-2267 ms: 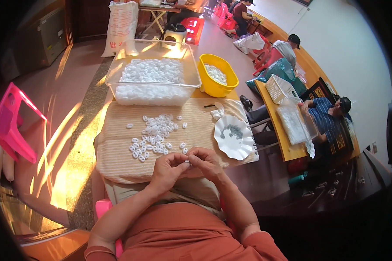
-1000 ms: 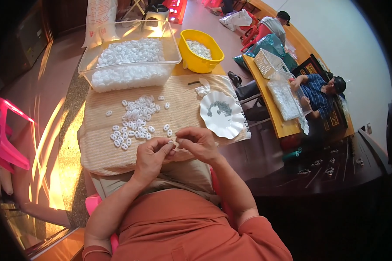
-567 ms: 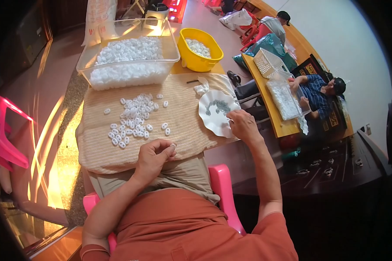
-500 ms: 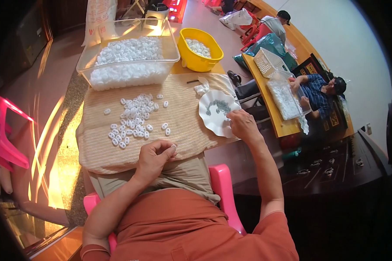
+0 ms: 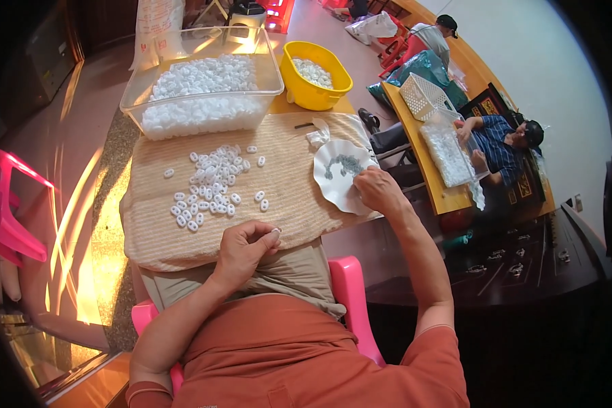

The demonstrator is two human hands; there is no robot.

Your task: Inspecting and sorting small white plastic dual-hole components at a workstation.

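My left hand [image 5: 241,253] is closed near the front edge of the cloth, pinching a small white plastic piece [image 5: 276,232] between thumb and forefinger. My right hand [image 5: 382,191] reaches over the right side of a white wavy-rimmed plate [image 5: 341,194], its fingers drawn together. Whether anything is between them is too small to make out. Tiny grey pieces [image 5: 347,163] lie heaped on the plate. Left of it, many white oval plastic pieces with two dark holes [image 5: 214,181] are spread in a loose pile on the striped beige cloth [image 5: 285,163].
Behind the pile stands a clear bin [image 5: 200,115] full of white pieces, beside a yellow tub [image 5: 317,99] holding more. A crumpled tissue [image 5: 317,134] lies above the plate. At right, a co-worker [image 5: 500,146] sits at another table. A pink stool [image 5: 13,204] stands at left.
The view has shifted very slightly. My right hand stays at the plate with a small shift of its fingers; my left hand keeps its pinch on the white piece.
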